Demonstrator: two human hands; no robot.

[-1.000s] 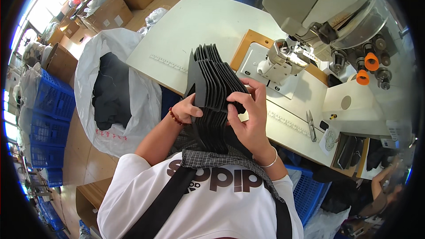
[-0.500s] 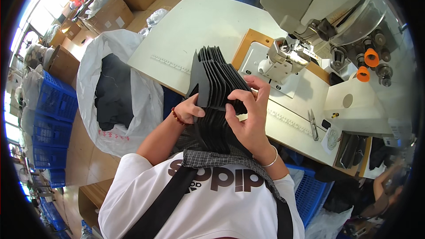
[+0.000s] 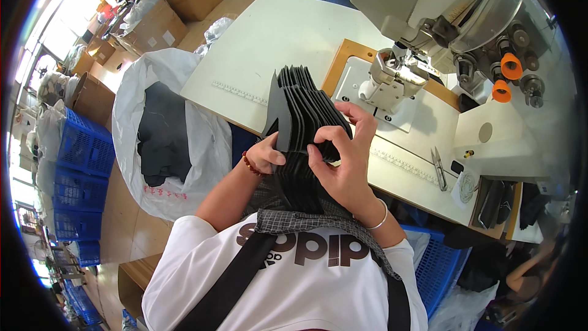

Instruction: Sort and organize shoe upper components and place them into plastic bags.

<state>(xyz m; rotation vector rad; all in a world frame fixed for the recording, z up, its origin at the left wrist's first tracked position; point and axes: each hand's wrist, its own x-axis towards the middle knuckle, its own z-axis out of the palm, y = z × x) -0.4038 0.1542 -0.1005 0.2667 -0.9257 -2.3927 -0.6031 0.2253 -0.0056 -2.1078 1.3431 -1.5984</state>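
A thick stack of black cut fabric pieces (image 3: 300, 110) is held up in front of me, its layers fanned out at the far end and bent over toward my lap. My left hand (image 3: 264, 154) is closed around the stack's left side, with the thumb on top. At the right side, my right hand (image 3: 350, 162) has its thumb and index finger curled together on the edges of the layers. Its other fingers lie along the stack's right edge, partly hidden. How many layers the right fingertips hold cannot be made out.
A white sewing table (image 3: 245, 43) carries a sewing machine (image 3: 392, 79), thread snips (image 3: 438, 168) and ruler strips. Left of it stands a white plastic bag (image 3: 211, 141) with dark fabric (image 3: 162, 138). Blue crates (image 3: 79, 187) line the far left; another blue crate (image 3: 438, 270) is at my right.
The view has shifted slightly. Both hands keep their hold on the stack, and the right fingers have moved only a little along its edge.
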